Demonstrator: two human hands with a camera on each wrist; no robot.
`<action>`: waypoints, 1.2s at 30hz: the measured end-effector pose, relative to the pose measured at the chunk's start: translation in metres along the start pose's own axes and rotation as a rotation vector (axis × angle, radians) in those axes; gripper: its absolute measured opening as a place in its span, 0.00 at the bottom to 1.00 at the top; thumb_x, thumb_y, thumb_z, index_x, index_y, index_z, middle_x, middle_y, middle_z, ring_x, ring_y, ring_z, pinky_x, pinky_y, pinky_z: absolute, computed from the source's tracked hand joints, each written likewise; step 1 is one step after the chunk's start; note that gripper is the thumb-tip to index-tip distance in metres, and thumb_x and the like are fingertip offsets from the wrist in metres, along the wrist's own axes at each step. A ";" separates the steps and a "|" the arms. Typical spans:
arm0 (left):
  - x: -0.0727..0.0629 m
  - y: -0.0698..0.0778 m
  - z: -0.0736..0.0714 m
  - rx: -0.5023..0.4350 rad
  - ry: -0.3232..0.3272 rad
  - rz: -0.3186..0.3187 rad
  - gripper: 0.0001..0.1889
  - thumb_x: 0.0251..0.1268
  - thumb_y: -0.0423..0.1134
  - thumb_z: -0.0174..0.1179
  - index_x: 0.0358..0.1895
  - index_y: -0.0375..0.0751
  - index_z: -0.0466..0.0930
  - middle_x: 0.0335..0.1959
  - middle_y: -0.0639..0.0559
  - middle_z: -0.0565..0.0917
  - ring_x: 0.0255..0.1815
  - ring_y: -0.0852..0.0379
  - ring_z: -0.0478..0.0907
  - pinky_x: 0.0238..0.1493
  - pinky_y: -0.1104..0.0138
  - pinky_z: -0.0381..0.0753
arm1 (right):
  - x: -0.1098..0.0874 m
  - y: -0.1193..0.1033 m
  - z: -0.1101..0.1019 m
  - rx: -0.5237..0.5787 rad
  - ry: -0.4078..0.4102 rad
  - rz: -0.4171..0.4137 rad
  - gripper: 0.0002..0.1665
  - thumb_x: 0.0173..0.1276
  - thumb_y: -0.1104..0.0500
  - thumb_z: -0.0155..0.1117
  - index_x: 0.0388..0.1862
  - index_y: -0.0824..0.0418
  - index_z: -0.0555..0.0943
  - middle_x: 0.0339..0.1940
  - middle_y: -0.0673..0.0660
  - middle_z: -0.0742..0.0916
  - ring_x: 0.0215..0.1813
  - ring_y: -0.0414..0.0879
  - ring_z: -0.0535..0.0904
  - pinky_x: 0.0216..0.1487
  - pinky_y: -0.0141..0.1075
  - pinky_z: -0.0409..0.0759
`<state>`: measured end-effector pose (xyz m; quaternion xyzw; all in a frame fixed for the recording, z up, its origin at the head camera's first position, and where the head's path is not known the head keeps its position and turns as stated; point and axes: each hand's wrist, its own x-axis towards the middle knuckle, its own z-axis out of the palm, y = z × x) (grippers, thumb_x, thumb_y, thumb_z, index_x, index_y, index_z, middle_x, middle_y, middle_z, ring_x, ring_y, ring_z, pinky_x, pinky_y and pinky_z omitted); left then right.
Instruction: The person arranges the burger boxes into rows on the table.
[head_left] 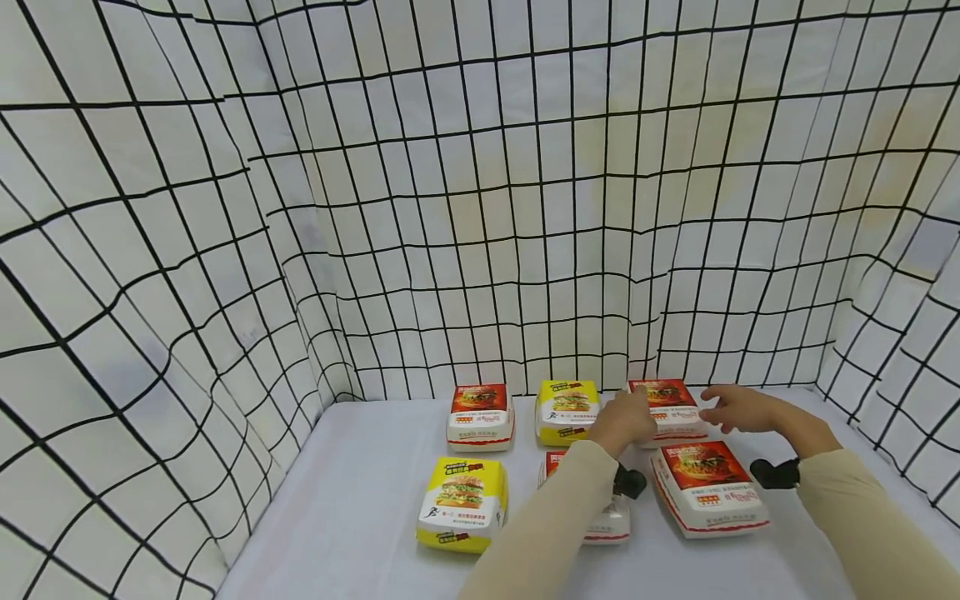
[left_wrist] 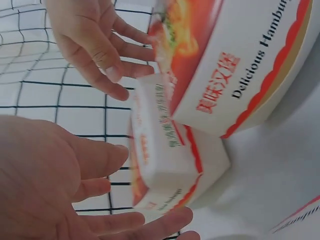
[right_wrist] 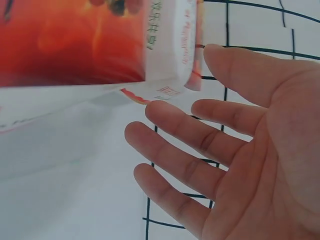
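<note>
At the back right stands a red and white hamburger box (head_left: pixel 671 408) with a burger picture on its lid. My left hand (head_left: pixel 628 419) is at its left side, fingers extended; in the left wrist view the left hand (left_wrist: pixel 55 180) lies close to that box (left_wrist: pixel 172 155), and contact is hard to tell. On the other side my right hand (head_left: pixel 742 408) hovers by the right edge, thumb and fingers spread. The right wrist view shows this right hand (right_wrist: pixel 220 145) with nothing in its palm. A second red and white box (head_left: pixel 708 492) sits just in front.
Further left are a yellow burger box (head_left: pixel 567 412) and a red one (head_left: pixel 481 417) in the back row. A yellow box (head_left: pixel 461 504) and a red one (head_left: pixel 607 525), partly behind my left sleeve, sit in front. Black-gridded netting (head_left: pixel 480 250) rises behind the white table (head_left: pixel 337 500).
</note>
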<state>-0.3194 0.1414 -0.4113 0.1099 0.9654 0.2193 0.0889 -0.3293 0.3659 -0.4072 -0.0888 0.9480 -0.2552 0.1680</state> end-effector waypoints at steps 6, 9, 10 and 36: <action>-0.015 0.000 -0.017 0.055 0.041 0.101 0.27 0.68 0.48 0.66 0.69 0.60 0.75 0.59 0.57 0.83 0.47 0.57 0.79 0.47 0.60 0.80 | -0.019 -0.002 0.006 0.014 0.126 -0.064 0.40 0.79 0.48 0.57 0.73 0.76 0.61 0.48 0.65 0.86 0.46 0.54 0.85 0.46 0.54 0.83; -0.027 -0.004 -0.025 0.078 0.068 0.178 0.25 0.68 0.50 0.66 0.68 0.62 0.76 0.57 0.61 0.85 0.44 0.61 0.78 0.44 0.64 0.79 | -0.029 -0.007 0.015 0.031 0.211 -0.108 0.34 0.79 0.50 0.57 0.70 0.73 0.66 0.46 0.62 0.85 0.45 0.52 0.84 0.43 0.48 0.82; -0.033 -0.006 -0.029 0.086 0.078 0.212 0.25 0.69 0.51 0.65 0.68 0.63 0.76 0.56 0.62 0.85 0.45 0.62 0.78 0.44 0.65 0.79 | -0.032 -0.009 0.018 0.042 0.237 -0.130 0.31 0.79 0.51 0.58 0.68 0.73 0.68 0.45 0.62 0.85 0.45 0.52 0.84 0.43 0.46 0.82; -0.125 -0.166 -0.084 -0.061 0.617 0.486 0.09 0.69 0.39 0.64 0.50 0.51 0.86 0.45 0.58 0.86 0.44 0.59 0.84 0.43 0.68 0.84 | -0.086 -0.011 0.059 -0.004 0.612 -0.205 0.10 0.73 0.57 0.67 0.35 0.54 0.74 0.33 0.48 0.83 0.38 0.31 0.77 0.39 0.32 0.78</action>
